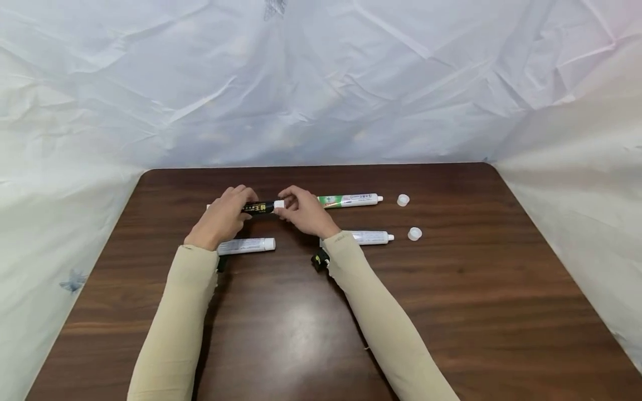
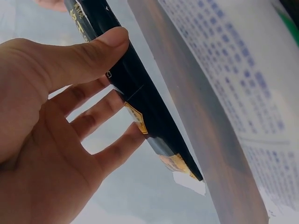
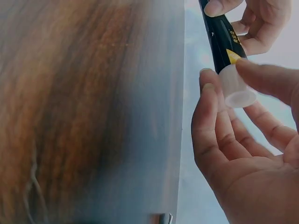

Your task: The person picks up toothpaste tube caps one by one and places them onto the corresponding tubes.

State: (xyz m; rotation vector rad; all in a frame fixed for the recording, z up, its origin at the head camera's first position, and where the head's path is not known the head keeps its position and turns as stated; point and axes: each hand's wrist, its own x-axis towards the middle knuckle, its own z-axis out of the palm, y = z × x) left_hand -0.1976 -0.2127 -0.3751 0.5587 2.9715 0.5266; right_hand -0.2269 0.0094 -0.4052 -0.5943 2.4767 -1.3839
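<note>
A black toothpaste tube [image 1: 258,208] with gold lettering lies across the fingers of my left hand [image 1: 224,216], which grips it with the thumb on top. In the left wrist view the tube [image 2: 135,88] tapers toward its flat tail end. At the other end is a white screw cap [image 3: 237,87], still seated on the tube's neck. My right hand [image 1: 307,213] holds this cap between thumb and fingers, as the right wrist view shows. Both hands are over the far half of the table.
A capped white toothpaste tube [image 1: 251,245] lies near my left wrist. On the right lie a green-and-white tube [image 1: 351,200] and another white tube [image 1: 372,238], both uncapped. Beside them are two loose white caps, a far cap [image 1: 403,200] and a nearer cap [image 1: 414,234]. White sheeting [image 1: 321,83] hangs behind the wooden table [image 1: 476,289].
</note>
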